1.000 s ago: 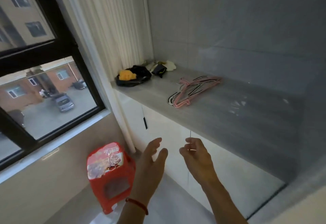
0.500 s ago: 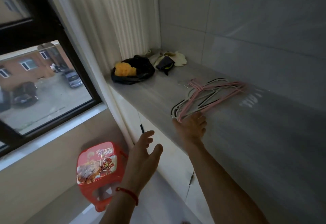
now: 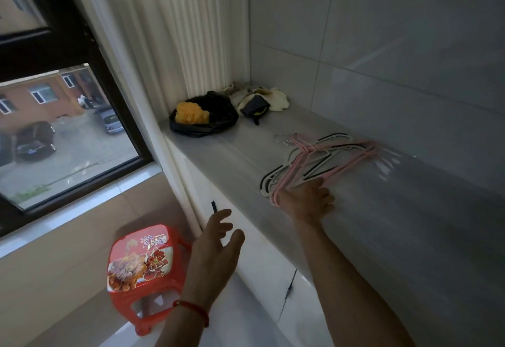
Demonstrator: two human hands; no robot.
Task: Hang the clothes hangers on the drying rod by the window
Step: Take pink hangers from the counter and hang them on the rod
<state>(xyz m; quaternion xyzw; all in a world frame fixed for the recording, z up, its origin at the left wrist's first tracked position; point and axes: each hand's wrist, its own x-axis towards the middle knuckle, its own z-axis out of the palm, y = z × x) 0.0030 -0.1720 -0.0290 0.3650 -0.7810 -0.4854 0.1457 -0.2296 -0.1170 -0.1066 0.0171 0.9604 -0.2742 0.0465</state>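
right hand (image 3: 306, 201) now rests with fingers spread on the pink hangers (image 3: 322, 165); left hand (image 3: 216, 248) stays open, empty.

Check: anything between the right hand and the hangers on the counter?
Nothing visible. The right hand is already at the near end of the hangers on the counter, fingers reaching onto the pink ones. The black bag lies farther back. The drying rod is out of view.

red stool (image 3: 142, 264), white characters, not legible
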